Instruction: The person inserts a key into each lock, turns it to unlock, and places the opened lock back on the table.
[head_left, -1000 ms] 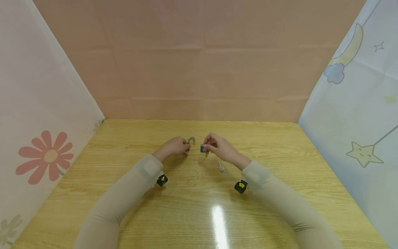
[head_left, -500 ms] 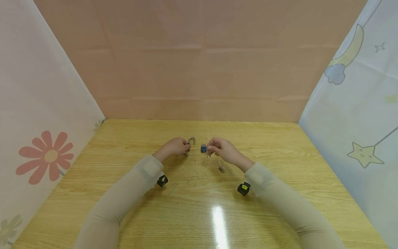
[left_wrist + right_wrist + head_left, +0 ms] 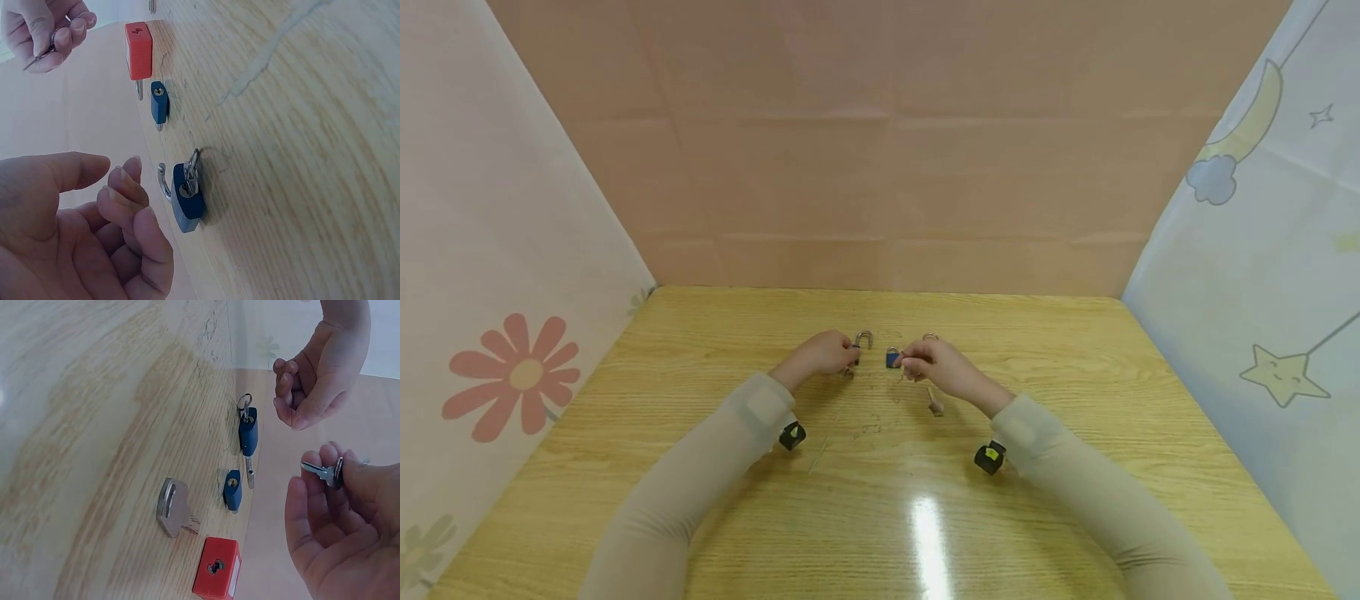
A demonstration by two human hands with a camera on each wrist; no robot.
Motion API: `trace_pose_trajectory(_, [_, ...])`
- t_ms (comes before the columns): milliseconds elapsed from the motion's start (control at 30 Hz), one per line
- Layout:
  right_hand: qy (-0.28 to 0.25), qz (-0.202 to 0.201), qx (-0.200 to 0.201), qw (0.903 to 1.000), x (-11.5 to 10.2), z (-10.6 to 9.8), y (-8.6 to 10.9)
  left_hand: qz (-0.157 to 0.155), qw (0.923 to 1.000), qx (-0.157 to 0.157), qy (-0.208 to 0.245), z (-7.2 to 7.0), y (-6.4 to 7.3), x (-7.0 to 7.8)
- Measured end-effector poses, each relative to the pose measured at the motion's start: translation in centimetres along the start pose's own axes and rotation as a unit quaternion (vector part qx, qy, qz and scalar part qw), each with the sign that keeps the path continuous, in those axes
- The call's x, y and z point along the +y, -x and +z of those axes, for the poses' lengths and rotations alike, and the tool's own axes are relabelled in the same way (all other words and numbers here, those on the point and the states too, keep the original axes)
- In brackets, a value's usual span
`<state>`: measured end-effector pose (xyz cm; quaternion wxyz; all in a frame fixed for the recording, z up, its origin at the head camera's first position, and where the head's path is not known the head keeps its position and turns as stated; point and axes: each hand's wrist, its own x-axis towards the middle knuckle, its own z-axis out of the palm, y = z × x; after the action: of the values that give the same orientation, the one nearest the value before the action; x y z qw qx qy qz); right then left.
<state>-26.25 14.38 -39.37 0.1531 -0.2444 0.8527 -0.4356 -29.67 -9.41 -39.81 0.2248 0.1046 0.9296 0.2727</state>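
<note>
- right hand [image 3: 344, 528]'s pinching a lil key [image 3: 324, 472], long axis across its fingers, tip toward the counter [image 3: 94, 475]
- left hand [image 3: 94, 225]'s loosely curled, right beside the bigger blue padlock [image 3: 188, 212]

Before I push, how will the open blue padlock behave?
The open blue padlock will probably slide rather than roll, given its flat-sided body. The metal shackle suggests some heft. The key ring looks loose and may swing.

From above and behind, the head view faces forward and down at the fingers [image 3: 917, 352]; both wrist views, much nearer, share the desk [image 3: 287, 187] beside them.
</note>
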Motion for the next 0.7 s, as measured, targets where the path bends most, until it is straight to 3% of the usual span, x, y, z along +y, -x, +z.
trace_pose_trajectory(267, [0.026,-0.011,0.022,0.9993,0.2,-0.4,0.5,0.005,0.9999,0.002,0.012,0.0,0.4,0.2])
trace_pose_trajectory(467, [0.001,-0.008,0.016,0.9998,0.5,-0.5,1.0,0.004,0.9999,0.005,0.012,0.0,0.6,0.3])
trace_pose_trajectory(700, [-0.031,0.007,0.001,0.9995,-3.1,-0.9,2.9,-0.001,1.0,0.004,0.007,0.1,0.6,0.5])
